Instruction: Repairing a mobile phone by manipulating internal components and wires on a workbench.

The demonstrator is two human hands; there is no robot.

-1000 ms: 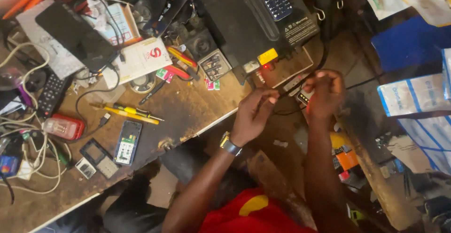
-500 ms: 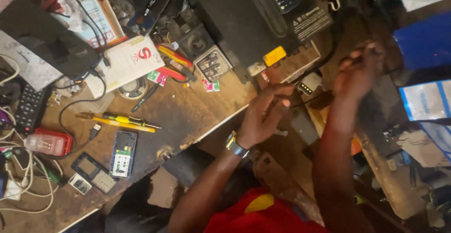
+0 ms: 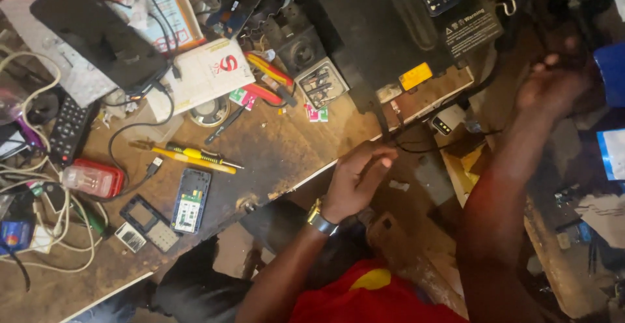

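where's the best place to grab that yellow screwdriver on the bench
Take the yellow screwdriver by its thick yellow handle, coming down from above. It lies flat on the wooden bench, tip pointing right, with bare wood on both long sides of the handle, so fingers could likely close across it. The thin shaft would probably slip.

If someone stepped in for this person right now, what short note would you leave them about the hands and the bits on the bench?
Left hand: at the bench edge, fingers curled by a thin black cable; whether it grips it is unclear.
Right hand: raised at the upper right, blurred; hold unclear.
Opened phone and yellow screwdriver lie untouched on the bench; a small white device sits by the cable.
Done and left: cannot tell.
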